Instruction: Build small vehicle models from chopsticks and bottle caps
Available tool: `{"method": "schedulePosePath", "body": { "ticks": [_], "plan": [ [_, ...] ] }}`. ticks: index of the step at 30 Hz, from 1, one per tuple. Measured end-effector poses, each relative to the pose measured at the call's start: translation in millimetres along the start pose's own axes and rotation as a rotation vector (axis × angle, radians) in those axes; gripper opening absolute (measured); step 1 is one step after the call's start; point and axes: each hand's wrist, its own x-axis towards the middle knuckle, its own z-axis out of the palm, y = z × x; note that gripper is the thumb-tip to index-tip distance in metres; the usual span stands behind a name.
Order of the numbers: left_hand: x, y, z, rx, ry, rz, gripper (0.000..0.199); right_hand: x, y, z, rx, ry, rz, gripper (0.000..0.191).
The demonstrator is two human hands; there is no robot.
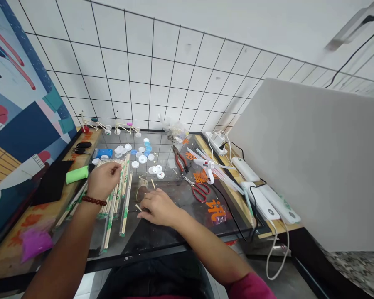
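My left hand (104, 180), a beaded bracelet at its wrist, is raised over several wrapped packs of wooden chopsticks (109, 224). Its thumb and fingers are pinched together; anything between them is too small to make out. Low over the dark tabletop, my right hand (158, 207) has its fingers closed around a short piece of wooden stick (139, 207). Just beyond those fingers lies a clear roll, seemingly tape (142, 185), with another short stick piece (153, 183) beside it. White and blue bottle caps (142, 159) are scattered behind the hands.
To the right lie pliers (180, 160), red-handled scissors (200, 191) and a white glue gun (207, 166) on clear glue sticks (227, 179). White power banks (262, 201) and cables line the right edge. Small stick-and-cap models (124, 128) stand at the back, green clay (77, 175) at left.
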Motion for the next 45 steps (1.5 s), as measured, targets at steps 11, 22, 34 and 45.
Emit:
{"method": "schedulePosePath", "body": {
  "ticks": [11,22,34,45],
  "plan": [
    [-14.9,17.7,23.7,0.266,-0.262,0.435,0.019,-1.3,6.2,-1.6,-0.083,0.039,0.020,0.011],
    [-28.2,12.1,6.3,0.318,-0.373,0.396,0.034,-4.7,7.7,-10.0,-0.058,-0.015,0.063,0.014],
    [-72.1,-12.9,-1.8,0.333,-0.450,0.467,0.040,-6.4,6.6,-11.6,-0.046,-0.017,0.070,0.013],
    [-102.6,-57.7,-50.0,0.463,-0.430,0.449,0.095,-5.9,9.2,-7.0,-0.017,-0.011,0.089,0.013]
  ]
}}
